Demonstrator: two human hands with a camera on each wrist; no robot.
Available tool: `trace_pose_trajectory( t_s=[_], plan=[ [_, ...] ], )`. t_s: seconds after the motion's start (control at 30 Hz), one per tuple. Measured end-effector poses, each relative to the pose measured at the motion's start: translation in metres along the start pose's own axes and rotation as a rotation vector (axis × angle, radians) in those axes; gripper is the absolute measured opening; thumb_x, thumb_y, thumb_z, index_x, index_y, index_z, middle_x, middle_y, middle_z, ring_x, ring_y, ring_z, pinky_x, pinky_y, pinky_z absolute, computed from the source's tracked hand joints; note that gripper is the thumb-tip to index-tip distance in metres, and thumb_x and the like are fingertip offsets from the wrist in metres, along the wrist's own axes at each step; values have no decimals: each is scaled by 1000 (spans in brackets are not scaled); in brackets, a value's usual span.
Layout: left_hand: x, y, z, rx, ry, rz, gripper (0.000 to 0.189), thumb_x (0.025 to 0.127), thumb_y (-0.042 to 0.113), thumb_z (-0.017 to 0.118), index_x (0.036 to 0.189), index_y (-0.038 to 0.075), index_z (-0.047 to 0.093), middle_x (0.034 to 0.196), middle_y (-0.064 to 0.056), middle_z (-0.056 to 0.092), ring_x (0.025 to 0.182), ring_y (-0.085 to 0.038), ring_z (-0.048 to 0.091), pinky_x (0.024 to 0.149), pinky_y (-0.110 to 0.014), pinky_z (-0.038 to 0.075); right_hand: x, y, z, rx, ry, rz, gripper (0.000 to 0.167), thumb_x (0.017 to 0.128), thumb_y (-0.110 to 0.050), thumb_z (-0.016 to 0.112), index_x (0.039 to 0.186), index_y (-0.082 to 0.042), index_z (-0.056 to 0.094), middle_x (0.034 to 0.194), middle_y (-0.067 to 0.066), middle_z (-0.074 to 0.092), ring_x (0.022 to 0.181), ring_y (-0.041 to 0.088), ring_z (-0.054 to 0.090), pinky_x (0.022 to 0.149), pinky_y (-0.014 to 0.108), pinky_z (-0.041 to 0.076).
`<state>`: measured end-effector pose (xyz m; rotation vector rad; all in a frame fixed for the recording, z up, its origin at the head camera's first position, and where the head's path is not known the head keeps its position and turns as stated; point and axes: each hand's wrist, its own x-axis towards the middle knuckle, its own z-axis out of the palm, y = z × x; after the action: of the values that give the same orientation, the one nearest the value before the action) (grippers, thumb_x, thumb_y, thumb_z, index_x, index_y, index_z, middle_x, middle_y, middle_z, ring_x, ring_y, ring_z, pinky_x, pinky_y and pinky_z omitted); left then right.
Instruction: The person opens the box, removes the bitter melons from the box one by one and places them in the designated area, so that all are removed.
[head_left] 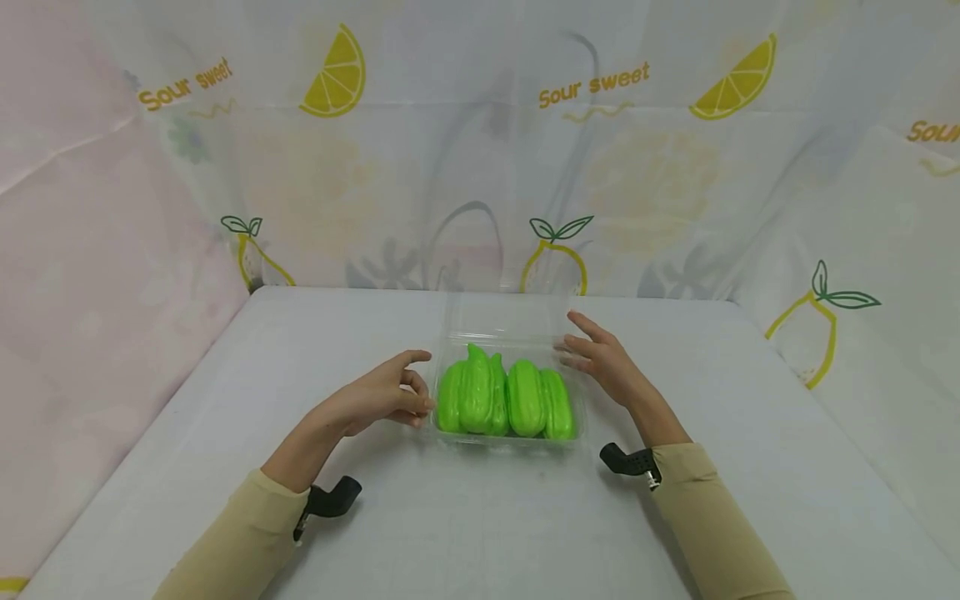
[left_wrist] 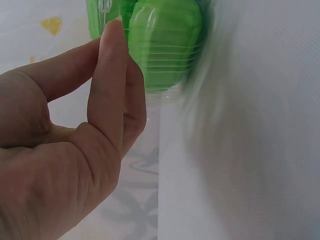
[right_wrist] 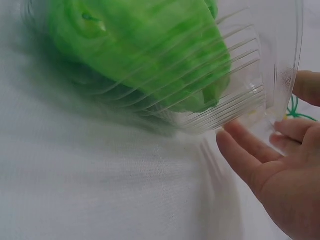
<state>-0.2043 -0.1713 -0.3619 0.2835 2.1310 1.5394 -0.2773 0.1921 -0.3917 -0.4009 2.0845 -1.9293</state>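
Observation:
A clear plastic clamshell box (head_left: 506,441) stands on the table with its lid (head_left: 510,317) tipped back. Inside lie several glossy bright-green elongated vegetables (head_left: 527,400), lobed and side by side, one with a pointed tip. My left hand (head_left: 384,392) is at the box's left side, index finger extended and the others loosely bent. In the left wrist view its thumb (left_wrist: 107,75) overlaps the box wall. On the other side, my right hand (head_left: 603,358) has its fingers spread beside the hinge and lid. The right wrist view shows those fingertips (right_wrist: 227,137) right at the box's ribbed corner.
A white-covered table (head_left: 480,517) carries the box near its back half. Behind it hangs a pale curtain (head_left: 465,150) printed with lemons and words, and it continues along both sides. Black wrist mounts (head_left: 333,497) stick out from the tan sleeves.

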Motion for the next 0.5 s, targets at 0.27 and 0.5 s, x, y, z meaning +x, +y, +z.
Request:
trace_pose_trajectory(
  t_s=[0.27,0.5],
  plan=[
    [-1,-1,2,-22,-7,-36,79,93,5,66,154,5,16,100,-12,55,79,-20,66,75,-30,62,1,4,-1,3,4,53,66,106,-26,46,160,-10,10,168,4,3,140,36,43,121,50,32],
    [1,-3,2,-43,-15,-48,69,93,7,67,147,2,25,99,-11,54,77,-20,66,75,-31,62,3,9,-2,37,-6,78,64,107,-27,44,159,-9,12,167,16,7,142,40,39,104,25,49]
  ],
)
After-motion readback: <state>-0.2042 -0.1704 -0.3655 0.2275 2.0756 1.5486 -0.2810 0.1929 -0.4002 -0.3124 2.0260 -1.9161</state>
